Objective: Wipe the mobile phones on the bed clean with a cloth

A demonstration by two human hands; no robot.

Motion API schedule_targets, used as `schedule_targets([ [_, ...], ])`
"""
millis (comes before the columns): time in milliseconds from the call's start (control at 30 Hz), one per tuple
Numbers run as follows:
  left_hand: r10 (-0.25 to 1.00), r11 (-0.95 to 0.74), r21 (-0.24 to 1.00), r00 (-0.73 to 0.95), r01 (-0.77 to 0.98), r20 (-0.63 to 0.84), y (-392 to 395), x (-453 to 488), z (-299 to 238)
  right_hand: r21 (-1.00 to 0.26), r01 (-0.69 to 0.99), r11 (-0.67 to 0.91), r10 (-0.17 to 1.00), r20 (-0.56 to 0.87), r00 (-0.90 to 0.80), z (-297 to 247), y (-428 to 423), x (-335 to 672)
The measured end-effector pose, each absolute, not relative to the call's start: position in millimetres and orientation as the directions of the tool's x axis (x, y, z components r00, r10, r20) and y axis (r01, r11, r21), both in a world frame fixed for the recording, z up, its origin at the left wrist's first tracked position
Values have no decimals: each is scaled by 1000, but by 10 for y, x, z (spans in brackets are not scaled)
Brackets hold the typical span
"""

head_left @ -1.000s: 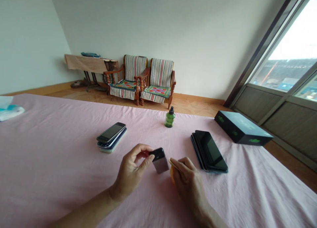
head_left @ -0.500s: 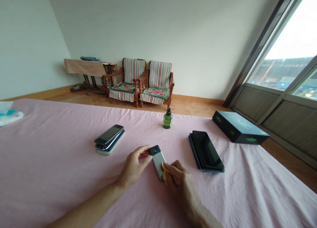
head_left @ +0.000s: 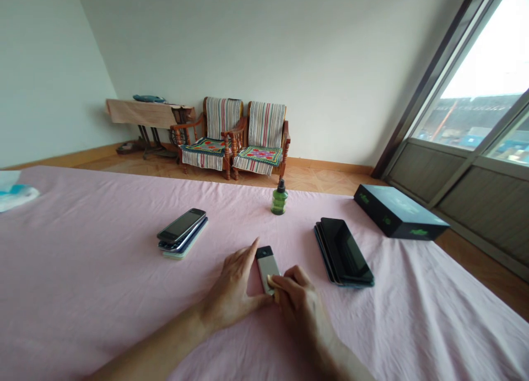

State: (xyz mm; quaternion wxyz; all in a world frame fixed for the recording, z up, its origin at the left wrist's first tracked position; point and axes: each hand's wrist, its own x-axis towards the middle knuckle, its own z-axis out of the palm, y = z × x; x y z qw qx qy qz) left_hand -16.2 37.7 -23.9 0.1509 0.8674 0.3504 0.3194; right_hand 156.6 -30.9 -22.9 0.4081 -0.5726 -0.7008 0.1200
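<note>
A silver mobile phone [head_left: 266,266] with a black top end lies in front of me on the pink cloth. My left hand [head_left: 235,284] is beside its left side, fingers spread. The index finger points up near the black end, and the thumb reaches to the lower end. A small yellowish cloth [head_left: 273,284] is pinched in the fingers of my right hand [head_left: 303,306] and pressed on the lower part of the phone. That hand partly hides the phone's lower right corner.
On the left is a stack of phones [head_left: 182,226]; on the right, a stack of dark tablets [head_left: 347,254]. Farther back stand a green bottle [head_left: 279,200] with a black cap and a black box [head_left: 400,210]. A white-and-blue packet [head_left: 19,196] is at the far left.
My left hand has let go of the phone's top end and spread, its thumb moving down to the lower end. The phone lies slightly farther right. My right hand still has the cloth on it.
</note>
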Motion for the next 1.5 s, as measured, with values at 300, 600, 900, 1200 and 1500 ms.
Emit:
schedule_targets([
  [300,705,-707,493,552,507,445,387,-132,-224,-550,772,318,911,404,-88,-187,-324,1513],
  [600,749,-656,559,530,508,398,393,-111,-213,-353,879,322,910,371,-184,-90,108,1538],
  [900,763,-632,582,543,512,352,408,-132,-215,-331,889,317,909,373,-185,-73,277,1509],
  [1200,719,-670,560,614,488,326,471,-210,-212,-387,835,391,906,324,-274,-106,-304,1508],
  [1500,752,-630,591,585,504,304,461,-205,-187,-330,868,370,906,334,-260,-23,199,1533],
])
